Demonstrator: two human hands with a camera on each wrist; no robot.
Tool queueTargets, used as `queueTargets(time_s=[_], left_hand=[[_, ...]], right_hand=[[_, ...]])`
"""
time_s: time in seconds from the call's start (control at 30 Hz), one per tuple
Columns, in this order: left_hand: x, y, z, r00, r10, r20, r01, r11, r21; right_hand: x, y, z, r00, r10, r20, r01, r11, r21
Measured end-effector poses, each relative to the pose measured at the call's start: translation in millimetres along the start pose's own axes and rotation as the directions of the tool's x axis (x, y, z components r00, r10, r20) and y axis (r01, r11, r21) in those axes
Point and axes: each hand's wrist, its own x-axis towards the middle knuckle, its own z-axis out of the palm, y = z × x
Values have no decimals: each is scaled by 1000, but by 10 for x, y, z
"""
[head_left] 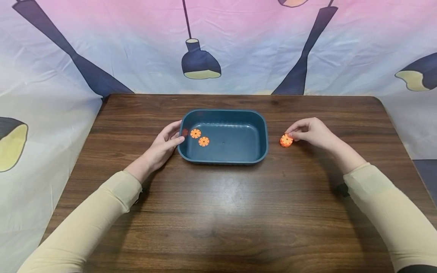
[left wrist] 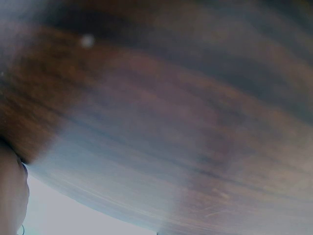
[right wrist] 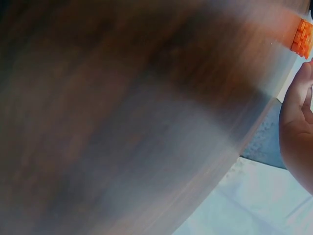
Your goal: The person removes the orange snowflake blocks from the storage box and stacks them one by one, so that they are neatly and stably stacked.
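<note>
A dark teal rectangular tub (head_left: pixel 235 157) sits on the table. My left hand (head_left: pixel 160 148) grips its left end, thumb on the rim and fingers along the outer side. Two orange notched discs (head_left: pixel 203 141) lie flat in the left part of the tub, and a dimmer reddish disc shape shows on its left wall. Right of the tub stands a small stack of orange notched discs (head_left: pixel 286 141). My right hand (head_left: pixel 312 132) pinches the edge of the top disc with thumb and fingers. In the right wrist view the stack (right wrist: pixel 304 38) shows from the side, just beyond my thumb.
The brown wood-grain table (head_left: pixel 225 216) reaches back to a hanging cloth (head_left: pixel 246 57) printed with lamps. The tub stands near the middle of the table's far half. Mostly blurred table surface fills the left wrist view, with part of a hand at the lower left.
</note>
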Motion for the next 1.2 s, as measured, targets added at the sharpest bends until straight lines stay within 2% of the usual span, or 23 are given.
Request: queueTargets(time_s=[0.5, 0.8, 0.93, 1.2], left_hand=[[3, -31, -3, 1000, 1, 2, -1, 1000, 0], [11, -30, 7, 1000, -2, 2, 2, 1000, 2], [8, -20, 1, 1000, 0, 5, 0, 1000, -2], [10, -16, -17, 1000, 0, 3, 0, 1000, 0]], right_hand=[[-39, -30, 13, 999, 11, 36, -12, 1000, 26], [-26, 4, -8, 1000, 5, 1, -5, 1000, -1], [-7, -68, -18, 1000, -18, -18, 18, 1000, 4], [108, -363, -20, 998, -51, -41, 52, 998, 17]])
